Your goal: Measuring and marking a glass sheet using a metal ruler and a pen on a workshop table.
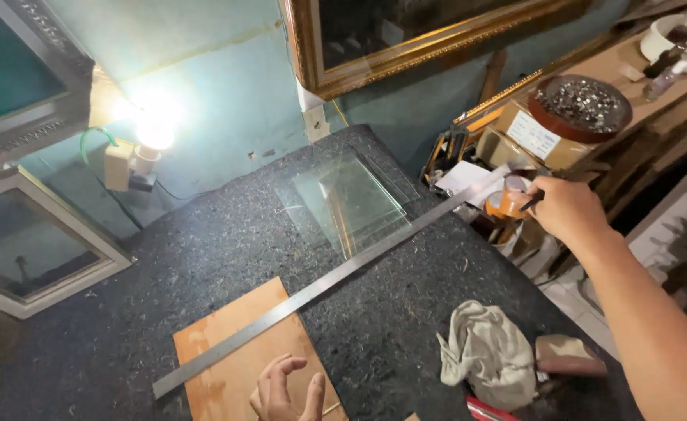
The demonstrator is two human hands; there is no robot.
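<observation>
Hovering at the bottom edge of the frame, the left hand has its fingers spread and curled, holding nothing, just above a brown board that lies on the dark speckled surface. A long metal ruler runs diagonally from the lower left, across the board's upper corner, up toward the right of the frame. Right of the board, near the lower right, a crumpled grey rag rests beside a small brownish block. Farther up, the ruler's far part crosses the lower edge of a stack of clear glass panes lying flat at the middle of the frame. At the right, the right hand reaches past the surface's edge, fingers closed around a thin dark pen-like tool, next to an orange roll of tape. Beyond it, a round dish of small metal pieces sits on cardboard boxes. A bare lit bulb glows at the upper left by the wall.
</observation>
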